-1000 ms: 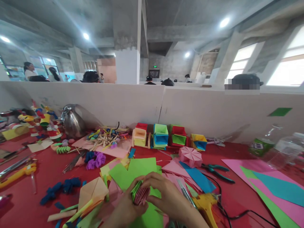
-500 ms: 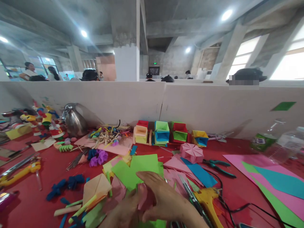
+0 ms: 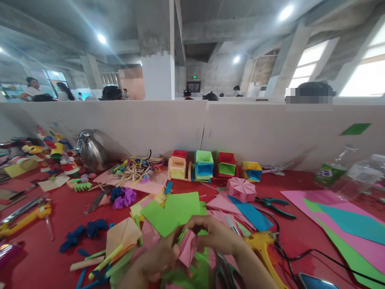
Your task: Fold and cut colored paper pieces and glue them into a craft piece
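Paper pc (image 3: 187, 249), folded, pink w/ a bit of green at its upper-L edge, is sitting btwn the person's two hands, low & nr centre of view, over some green sheets (image 3: 180, 206). L hand (image 3: 164, 257) is gripping it from the L side, fingers bent; exact thumb position is hard to tell. R hand (image 3: 212, 235) is arching in from the R, fingers curled abt halfway, thumb & fingertips pinching the pc's upper R part.

Scissors (image 3: 222, 275) are lying just below R hand, beside the forearm, handles toward the bottom edge. Yellow glue gun (image 3: 261, 245) is resting just R of that forearm, nr a black cord (image 3: 311, 253). Teal-handled pliers (image 3: 278, 204) are lying farther back, beside a pink pleated paper form (image 3: 240, 189). Peach envelope (image 3: 124, 233) is lying L of L hand, w/ rolled strips nr it. Small coloured boxes (image 3: 204, 170) are standing along the white partition (image 3: 150, 124); steel jug (image 3: 94, 151) is standing farther L.
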The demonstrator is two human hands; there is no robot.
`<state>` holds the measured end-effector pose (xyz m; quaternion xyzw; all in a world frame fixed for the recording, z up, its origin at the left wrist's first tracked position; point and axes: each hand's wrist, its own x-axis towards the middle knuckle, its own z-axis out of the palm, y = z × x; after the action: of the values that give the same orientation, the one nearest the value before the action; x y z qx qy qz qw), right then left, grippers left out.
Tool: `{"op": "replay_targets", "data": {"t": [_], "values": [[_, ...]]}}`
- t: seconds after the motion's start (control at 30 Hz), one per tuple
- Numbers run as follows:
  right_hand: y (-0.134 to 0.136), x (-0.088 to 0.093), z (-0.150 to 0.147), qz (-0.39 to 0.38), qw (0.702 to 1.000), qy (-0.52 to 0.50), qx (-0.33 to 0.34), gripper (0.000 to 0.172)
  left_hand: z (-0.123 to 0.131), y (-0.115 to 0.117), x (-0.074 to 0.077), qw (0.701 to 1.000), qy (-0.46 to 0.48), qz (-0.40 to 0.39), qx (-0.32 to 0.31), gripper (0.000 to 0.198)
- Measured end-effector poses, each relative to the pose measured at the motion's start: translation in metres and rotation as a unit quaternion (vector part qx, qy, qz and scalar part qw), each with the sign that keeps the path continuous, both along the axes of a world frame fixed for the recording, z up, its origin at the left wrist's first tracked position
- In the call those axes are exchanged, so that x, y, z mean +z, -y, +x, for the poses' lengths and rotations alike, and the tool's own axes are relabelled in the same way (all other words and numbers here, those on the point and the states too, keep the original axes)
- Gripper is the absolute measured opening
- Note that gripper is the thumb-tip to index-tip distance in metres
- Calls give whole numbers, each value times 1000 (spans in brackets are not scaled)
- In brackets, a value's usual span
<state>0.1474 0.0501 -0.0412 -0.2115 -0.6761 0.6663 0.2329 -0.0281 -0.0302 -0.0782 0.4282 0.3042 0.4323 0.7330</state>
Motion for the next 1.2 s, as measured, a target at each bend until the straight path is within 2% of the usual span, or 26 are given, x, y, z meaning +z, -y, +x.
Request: {"op": "replay_targets", "data": {"t": [0.07, 0.17, 0.23, 0.3, 0.53, 0.73, 0.83, 0.9, 0.97, 1.13, 1.2], "values": [[-5, -10, 3, -41, 998, -46, -9, 32, -1, -2, 5, 998, 54, 18, -23, 83], [-8, -19, 6, -89, 989, -113, -16, 42, 2, -5, 7, 996, 72, 57, 0, 66], [-7, -22, 6, -112, 984, -141, -12, 42, 6, -7, 5, 995, 65, 67, 37, 51], [-6, -24, 5, -128, 979, -161, -9, 41, 9, -7, 1, 994, 70, 66, 46, 45], [-7, -33, 6, -164, 966, -200, 8, 38, 11, -5, -5, 994, 65, 83, 40, 37], [-7, -39, 7, -184, 958, -219, 13, 39, 15, -3, -5, 993, 25, 113, 28, 42], [-6, -41, 6, -194, 955, -223, 8, 40, 15, -2, -2, 982, -95, 127, 103, 35], [-6, -42, 5, -200, 954, -223, 3, 40, 15, 0, 0, 947, -204, 168, 181, 35], [-6, -43, 4, -206, 952, -224, -4, 38, 14, 2, 0, 907, -272, 211, 243, 29], [-6, -43, 1, -221, 949, -224, -9, 38, 18, 6, 1, 862, -233, 267, 362, 12], [-6, -43, 1, -225, 949, -222, -8, 38, 20, 7, 3, 848, -239, 310, 358, 12]]}}
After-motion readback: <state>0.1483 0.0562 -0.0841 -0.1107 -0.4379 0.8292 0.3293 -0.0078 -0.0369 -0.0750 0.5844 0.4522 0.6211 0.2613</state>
